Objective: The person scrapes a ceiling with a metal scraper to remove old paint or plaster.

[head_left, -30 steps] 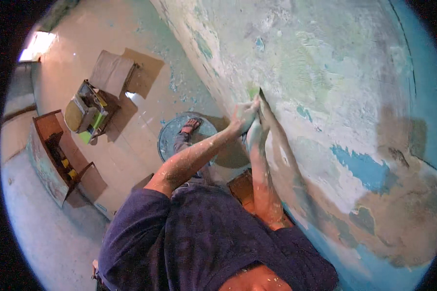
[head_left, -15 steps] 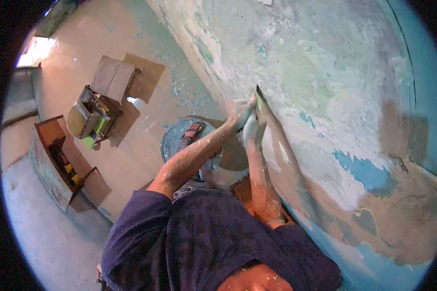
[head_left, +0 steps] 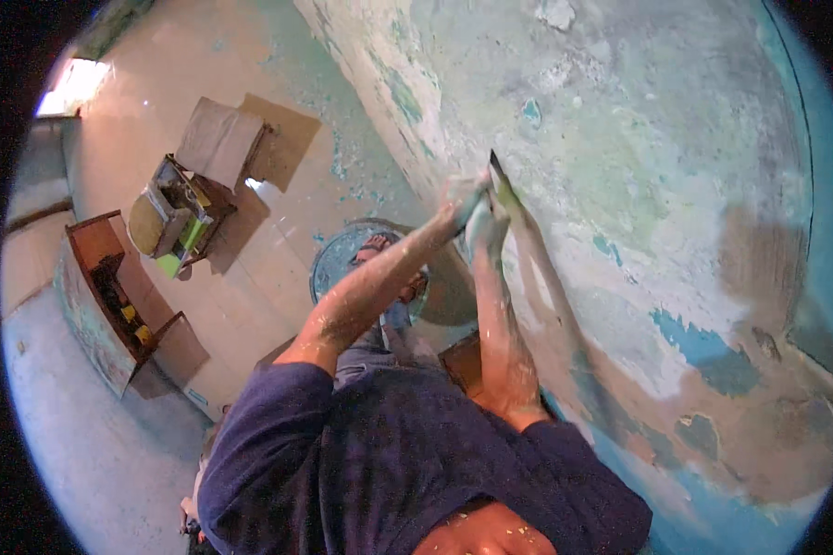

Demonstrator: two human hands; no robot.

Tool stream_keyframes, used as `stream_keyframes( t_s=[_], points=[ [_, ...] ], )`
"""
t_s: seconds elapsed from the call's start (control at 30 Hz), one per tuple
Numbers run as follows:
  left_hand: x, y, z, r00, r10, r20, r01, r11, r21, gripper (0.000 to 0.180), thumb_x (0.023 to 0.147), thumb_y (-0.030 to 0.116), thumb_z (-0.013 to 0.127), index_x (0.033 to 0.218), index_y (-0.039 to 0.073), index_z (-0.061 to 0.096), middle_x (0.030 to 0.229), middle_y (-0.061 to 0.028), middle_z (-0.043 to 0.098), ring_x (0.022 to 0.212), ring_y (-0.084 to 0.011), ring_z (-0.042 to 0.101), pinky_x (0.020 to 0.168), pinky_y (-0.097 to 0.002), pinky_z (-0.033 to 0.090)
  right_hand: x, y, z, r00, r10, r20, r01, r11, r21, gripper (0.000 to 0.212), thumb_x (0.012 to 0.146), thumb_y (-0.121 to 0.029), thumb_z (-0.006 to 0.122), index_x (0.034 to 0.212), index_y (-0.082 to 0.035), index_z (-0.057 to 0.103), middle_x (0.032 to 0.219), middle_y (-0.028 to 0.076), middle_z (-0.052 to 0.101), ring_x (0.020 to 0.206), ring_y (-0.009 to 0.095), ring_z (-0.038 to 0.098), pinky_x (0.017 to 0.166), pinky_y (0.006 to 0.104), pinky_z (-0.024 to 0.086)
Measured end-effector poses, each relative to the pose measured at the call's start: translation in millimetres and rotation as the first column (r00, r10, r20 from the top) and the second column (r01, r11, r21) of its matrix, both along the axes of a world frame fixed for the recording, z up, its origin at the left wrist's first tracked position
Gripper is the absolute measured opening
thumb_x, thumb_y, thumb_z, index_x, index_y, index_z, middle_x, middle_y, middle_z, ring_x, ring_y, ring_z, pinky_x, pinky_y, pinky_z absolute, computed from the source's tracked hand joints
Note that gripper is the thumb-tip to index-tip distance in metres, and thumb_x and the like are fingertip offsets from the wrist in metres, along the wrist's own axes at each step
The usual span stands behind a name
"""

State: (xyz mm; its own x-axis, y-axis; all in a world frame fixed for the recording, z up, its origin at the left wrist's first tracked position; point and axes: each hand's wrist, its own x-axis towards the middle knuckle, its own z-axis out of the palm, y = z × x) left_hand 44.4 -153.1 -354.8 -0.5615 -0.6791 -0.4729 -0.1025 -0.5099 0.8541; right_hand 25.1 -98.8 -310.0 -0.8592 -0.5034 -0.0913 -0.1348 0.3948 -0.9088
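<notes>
My left hand and my right hand are close together at the peeling wall, arms stretched out. Both are closed around a narrow tool with a thin, dark, pointed blade, which looks like a scraper seen edge-on. Its handle is mostly hidden by my fingers. The blade tip lies against or just off the wall; I cannot tell which. White dust or paint coats both hands and flecks the forearms. Around the blade, the wall is patchy white and pale green, with a small blue patch beyond it.
My feet stand on a round, blue, paint-splashed platform. Flakes lie on the tiled floor by the wall. To the left are a cloth-covered piece, a wooden unit with green parts and an open wooden cabinet.
The blade and both hands have shifted left and farther along the wall. My right hand is more tightly curled now. The whole view has shifted slightly, and more of my second foot shows.
</notes>
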Motion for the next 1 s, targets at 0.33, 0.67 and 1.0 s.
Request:
stream_keyframes(
  t_s=[0.33,0.67,1.0],
  points=[
    [-5.5,-26.3,-45.9,0.997,-0.039,0.066,0.043,0.997,-0.062,0.044,0.085,0.037,0.054,0.069,-0.003,0.061,0.06,-0.0104,0.06,0.055,-0.0139,0.053,0.052,-0.0345,0.044,-9.6,-28.2,-35.1,0.958,-0.056,0.281,0.037,0.997,0.074,0.039,0.093,-0.029,0.046,0.104,0.005,0.061,0.087,0.004,0.06,0.077,0.012,0.054,0.069,0.0254,0.044],
    [-13.1,-57.1,-54.7,0.995,0.001,0.096,-0.013,0.992,0.127,0.045,0.084,0.039,0.052,0.072,-0.003,0.061,0.061,-0.0103,0.059,0.054,-0.014,0.053,0.051,-0.0358,0.044,-23.0,-57.4,-44.7,0.978,-0.084,0.19,0.061,0.99,0.128,0.047,0.089,-0.04,0.047,0.094,0.004,0.064,0.071,0.005,0.057,0.06,0.014,0.053,0.049,0.0319,0.042],
    [18.2,27.8,192.3,0.991,-0.12,-0.067,0.094,0.948,-0.305,0.036,0.089,0.028,0.05,0.08,-0.006,0.056,0.058,-0.0212,0.04,0.058,-0.0081,0.042,0.051,-0.0321,0.04,14.8,46.5,163.2,0.906,-0.022,0.422,0.163,0.94,-0.301,0.041,0.096,-0.025,0.041,0.125,0.004,0.044,0.114,0.008,0.053,0.098,0.014,0.053,0.082,0.0253,0.043]
  ],
)
